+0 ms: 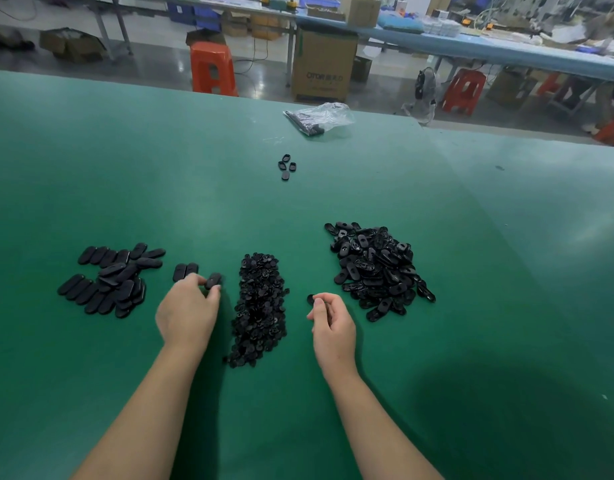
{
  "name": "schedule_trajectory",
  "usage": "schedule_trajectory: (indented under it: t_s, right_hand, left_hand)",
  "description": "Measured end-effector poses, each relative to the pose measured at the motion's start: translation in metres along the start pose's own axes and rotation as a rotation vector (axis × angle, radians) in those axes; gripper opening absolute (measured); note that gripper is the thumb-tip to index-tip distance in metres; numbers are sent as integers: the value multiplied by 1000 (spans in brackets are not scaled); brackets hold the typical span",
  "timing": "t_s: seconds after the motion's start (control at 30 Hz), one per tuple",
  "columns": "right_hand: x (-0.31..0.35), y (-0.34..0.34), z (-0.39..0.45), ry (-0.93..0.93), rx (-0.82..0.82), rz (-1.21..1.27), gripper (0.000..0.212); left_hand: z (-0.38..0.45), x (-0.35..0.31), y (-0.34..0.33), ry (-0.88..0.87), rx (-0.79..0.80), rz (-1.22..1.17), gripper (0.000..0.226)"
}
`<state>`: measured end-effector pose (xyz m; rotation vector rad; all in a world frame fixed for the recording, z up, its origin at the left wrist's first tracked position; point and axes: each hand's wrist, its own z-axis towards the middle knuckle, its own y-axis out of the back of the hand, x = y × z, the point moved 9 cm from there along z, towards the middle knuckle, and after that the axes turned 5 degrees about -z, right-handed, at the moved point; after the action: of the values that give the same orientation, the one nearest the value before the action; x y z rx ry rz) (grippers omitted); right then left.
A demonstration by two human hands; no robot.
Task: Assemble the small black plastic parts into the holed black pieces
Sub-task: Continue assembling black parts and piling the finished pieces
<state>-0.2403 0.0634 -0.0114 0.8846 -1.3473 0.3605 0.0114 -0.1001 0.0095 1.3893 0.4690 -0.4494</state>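
- Head view, far left: a group of smooth oval pieces (pixel 113 280), some in neat rows and some heaped, lies on the green table (pixel 472 237) just left of and beyond the left hand.
- Two more oval pieces (pixel 185 271) lie side by side, just beyond the left hand's knuckles.
- The left hand (pixel 188 311) rests palm down with its fingers curled, pinching one black oval piece (pixel 213 280) at the fingertips, just above the table.
- Between the two hands runs a long heap of small black plastic parts (pixel 259 310), close beside the left hand's thumb side and a little apart from the right hand.
- The right hand (pixel 330 325) is curled, thumb against forefinger, pinching a small black part (pixel 311 299) that shows only partly at the fingertips.
- Just right of and beyond the right hand sits a pile of holed black pieces (pixel 378 268).
- Well beyond both hands, four loose black pieces (pixel 287 167) lie together, and farther still a clear plastic bag (pixel 319 118) holding dark parts lies near the table's far edge.
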Motion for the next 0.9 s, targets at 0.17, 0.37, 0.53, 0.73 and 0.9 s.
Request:
schedule_trajectory:
  t_s: [0.17, 0.37, 0.53, 0.73, 0.9]
  right_hand:
    - [2, 0, 0, 10, -6, -20, 13]
    - [1, 1, -1, 5, -8, -31, 15]
    - [2, -1, 0, 9, -6, -42, 15]
    - [3, -1, 0, 19, -5, -52, 15]
    - [6, -2, -1, 38, 2, -76, 16]
  left_hand:
    - [-4, 5, 0, -81, -2, 25, 26]
    - [-9, 1, -3, -153, 20, 72, 30]
    - [2, 2, -13, -112, 91, 161, 44]
    - [8, 5, -13, -60, 101, 146, 43]
    - [-8, -22, -14, -294, 93, -18, 29]
